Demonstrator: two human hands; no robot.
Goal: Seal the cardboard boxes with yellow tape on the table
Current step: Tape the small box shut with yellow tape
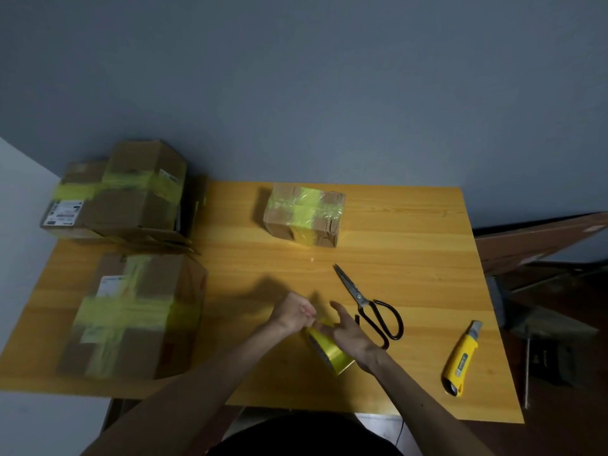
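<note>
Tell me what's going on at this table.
A person is working a roll of yellow tape with both hands near the front of the table. The right hand holds the roll while the left hand pinches at its loose end. The small box at the back, the large box on the left and the stacked boxes behind it already carry yellow tape. The scissors and utility knife lie untouched to the right.
</note>
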